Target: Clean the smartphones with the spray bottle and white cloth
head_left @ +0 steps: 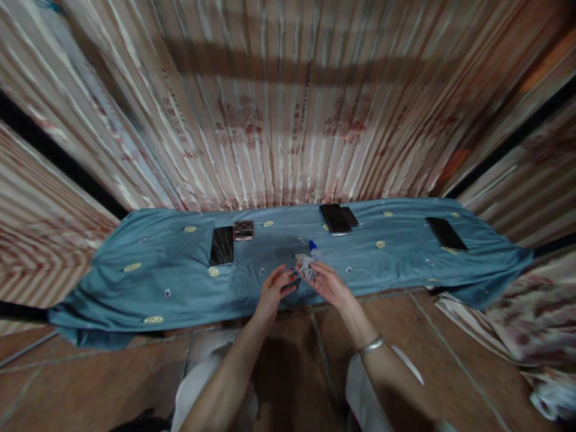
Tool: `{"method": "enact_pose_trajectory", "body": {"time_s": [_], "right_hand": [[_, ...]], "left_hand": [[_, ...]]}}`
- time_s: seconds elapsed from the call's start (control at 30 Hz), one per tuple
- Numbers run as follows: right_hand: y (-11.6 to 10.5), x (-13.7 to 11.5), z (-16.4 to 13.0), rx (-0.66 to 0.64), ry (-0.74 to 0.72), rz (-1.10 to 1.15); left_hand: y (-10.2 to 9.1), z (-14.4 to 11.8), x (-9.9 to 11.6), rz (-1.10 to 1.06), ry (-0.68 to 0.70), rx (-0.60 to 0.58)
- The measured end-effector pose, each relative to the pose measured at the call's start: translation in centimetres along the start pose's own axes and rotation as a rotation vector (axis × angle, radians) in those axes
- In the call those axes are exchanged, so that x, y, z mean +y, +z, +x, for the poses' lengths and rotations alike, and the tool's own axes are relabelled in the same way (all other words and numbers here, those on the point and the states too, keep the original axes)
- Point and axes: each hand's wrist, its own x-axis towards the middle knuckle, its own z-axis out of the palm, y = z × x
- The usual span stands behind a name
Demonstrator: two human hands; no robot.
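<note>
My right hand (329, 284) grips a crumpled light-grey cloth (306, 267) between its thumb and fingers, above the near middle of the blue cover. To its left, my left hand (275, 289) holds nothing; its fingers are apart and curved toward the cloth. Just beyond the cloth lies a small clear item with a bright blue cap (312, 245), possibly a bottle, partly hidden by my right hand. A dark tablet or phone (222, 246) rests left of my hands, beside a small dark patterned square (243, 231).
A blue patterned sheet (180, 300) covers the low surface. Toward the back lie a black tablet-like item (335, 218) and a smaller dark one (350, 216). Another dark slab (447, 233) lies at right. Striped curtains (288, 150) and dark frame bars (58, 153) surround the surface.
</note>
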Motion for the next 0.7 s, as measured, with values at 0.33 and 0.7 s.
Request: {"method": "enact_pose_trajectory", "body": {"time_s": [0.33,0.7], "right_hand": [[0.1,1.2,-0.3,-0.039,-0.114,-0.377],[2.0,2.8,0.8,-0.050,-0.204,-0.514]], "left_hand": [[-4.6,1.4,4.7,-0.007,0.215,0.221],[-1.0,-0.4,2.2,-0.044,-0.097,-0.007]]}}
